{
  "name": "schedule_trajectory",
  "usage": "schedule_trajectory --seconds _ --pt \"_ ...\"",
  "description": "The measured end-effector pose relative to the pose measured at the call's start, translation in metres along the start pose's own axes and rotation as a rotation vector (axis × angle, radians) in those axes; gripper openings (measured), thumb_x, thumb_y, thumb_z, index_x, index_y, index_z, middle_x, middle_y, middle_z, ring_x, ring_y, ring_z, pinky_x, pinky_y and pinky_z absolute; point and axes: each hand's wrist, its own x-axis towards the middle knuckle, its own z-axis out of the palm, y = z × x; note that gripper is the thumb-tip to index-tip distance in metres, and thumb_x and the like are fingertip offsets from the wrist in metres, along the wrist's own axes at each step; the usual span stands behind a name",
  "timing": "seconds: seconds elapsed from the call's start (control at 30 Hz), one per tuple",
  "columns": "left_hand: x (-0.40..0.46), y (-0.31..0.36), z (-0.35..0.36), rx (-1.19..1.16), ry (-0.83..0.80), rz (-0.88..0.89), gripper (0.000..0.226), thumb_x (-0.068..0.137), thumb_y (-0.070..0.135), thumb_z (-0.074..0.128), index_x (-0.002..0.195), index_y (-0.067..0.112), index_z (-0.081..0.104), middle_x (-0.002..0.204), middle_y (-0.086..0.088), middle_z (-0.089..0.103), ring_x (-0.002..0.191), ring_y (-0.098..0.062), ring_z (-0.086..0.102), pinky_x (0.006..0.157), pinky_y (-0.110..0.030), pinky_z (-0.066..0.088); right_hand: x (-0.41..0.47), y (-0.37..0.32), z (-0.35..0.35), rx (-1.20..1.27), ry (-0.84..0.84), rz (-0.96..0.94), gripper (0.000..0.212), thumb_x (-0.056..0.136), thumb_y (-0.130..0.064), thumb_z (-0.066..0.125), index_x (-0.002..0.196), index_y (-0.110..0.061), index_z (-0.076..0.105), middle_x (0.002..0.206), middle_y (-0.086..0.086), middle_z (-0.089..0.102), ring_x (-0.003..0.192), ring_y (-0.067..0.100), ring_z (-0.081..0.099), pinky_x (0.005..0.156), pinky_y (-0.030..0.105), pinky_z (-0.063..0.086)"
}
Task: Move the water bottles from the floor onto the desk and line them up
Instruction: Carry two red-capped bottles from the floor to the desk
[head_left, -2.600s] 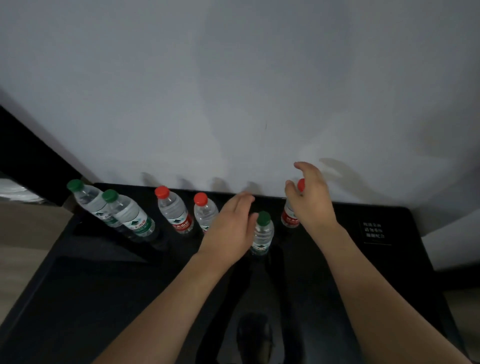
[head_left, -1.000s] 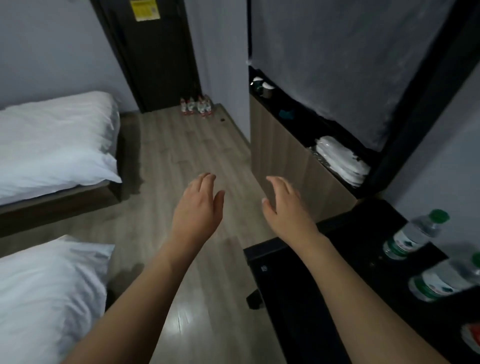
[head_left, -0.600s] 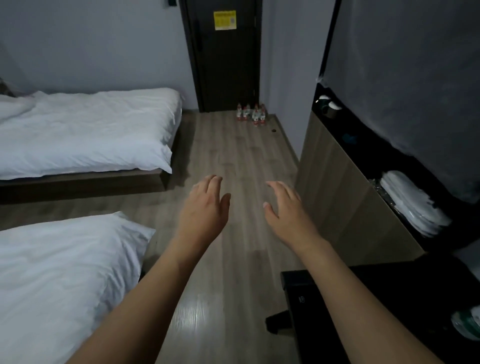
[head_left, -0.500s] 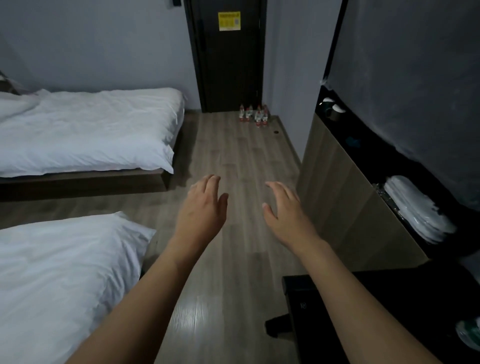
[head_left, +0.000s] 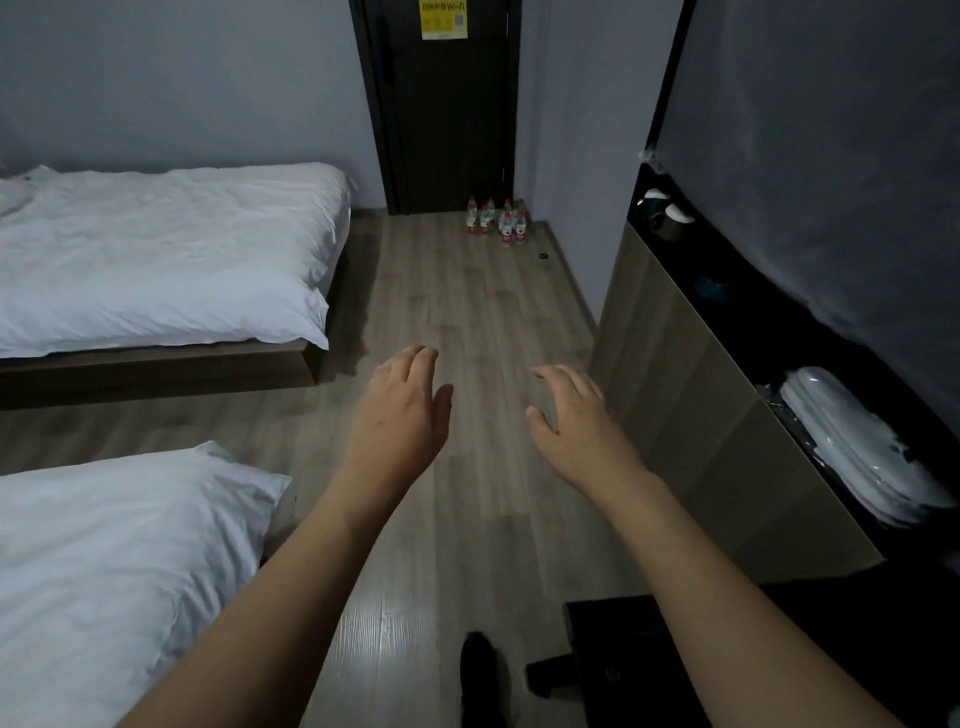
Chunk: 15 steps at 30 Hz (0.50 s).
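Bottles (head_left: 496, 220) stand clustered on the wood floor (head_left: 467, 322) at the far end of the room, just before the dark door (head_left: 447, 114) and well apart from both hands. The left hand (head_left: 400, 421) and right hand (head_left: 576, 423) are held out over the floor, palms down, fingers (head_left: 415, 364) loosely spread and holding nothing. Two white beds (head_left: 156, 249) lie to the left. A corner of the black table (head_left: 623, 634) shows at lower right, beside a wooden cabinet (head_left: 691, 415).
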Motion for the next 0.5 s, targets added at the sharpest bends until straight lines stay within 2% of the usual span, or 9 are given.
schedule_trajectory --seconds 0.1,0.23,0.5 --pt "0.036 -0.015 0.02 0.073 -0.059 0.025 0.04 0.096 0.02 0.059 0.129 -0.002 0.055 0.132 -0.019 0.057 0.122 -0.037 0.053 0.106 -0.046 0.04 0.039 0.015 0.009 -0.036 -0.027 0.065 0.054 0.097 -0.026 0.05 0.147 -0.01 0.038 0.148 0.009 0.042 0.139 0.024 0.031 0.118 0.034 0.022" --pt "0.091 -0.037 0.052 0.162 -0.167 0.028 0.045 0.1 0.031 0.049 0.14 0.009 0.046 0.146 -0.011 0.047 0.135 -0.03 0.042 0.113 -0.044 0.031 0.099 0.035 0.024 -0.066 -0.055 0.131 0.057 0.095 -0.029 0.052 0.147 -0.01 0.037 0.148 0.011 0.041 0.138 0.027 0.033 0.117 0.035 0.023" --pt "0.201 -0.071 0.097 0.233 -0.295 0.004 0.049 0.101 0.038 0.046 0.145 0.017 0.039 0.152 -0.007 0.041 0.14 -0.027 0.037 0.116 -0.045 0.028 0.217 0.062 0.042 -0.09 -0.164 0.172 0.056 0.095 -0.031 0.053 0.144 -0.009 0.04 0.146 0.012 0.043 0.136 0.03 0.036 0.114 0.034 0.025"
